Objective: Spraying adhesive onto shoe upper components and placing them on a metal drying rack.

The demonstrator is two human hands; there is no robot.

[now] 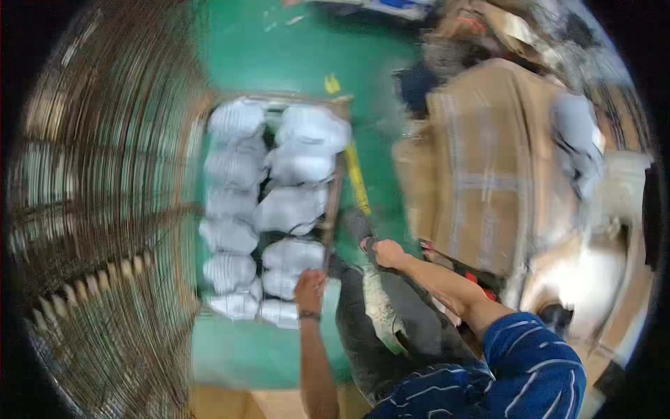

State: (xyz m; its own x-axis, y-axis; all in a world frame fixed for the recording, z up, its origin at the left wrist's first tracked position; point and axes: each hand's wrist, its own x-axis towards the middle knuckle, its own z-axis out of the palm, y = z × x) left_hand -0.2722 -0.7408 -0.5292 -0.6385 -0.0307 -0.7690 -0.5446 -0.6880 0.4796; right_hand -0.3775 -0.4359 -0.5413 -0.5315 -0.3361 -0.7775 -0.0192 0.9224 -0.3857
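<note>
White bagged bundles lie in two columns inside a shallow brown-edged crate on the green floor. Over the crate's near right part is my left hand, beside the closest bundles; motion smears its fingers, and I cannot make out whether it touches one. My right hand is closed in a fist near my knee and shoe. A small dark piece shows at its fingers, too blurred to name. A pale patterned patch runs along my dark trousers.
On the left stand tall racks of thin, upright brown pieces. A large taped cardboard box stands at the right, with mixed clutter behind it. A yellow line marks the green floor.
</note>
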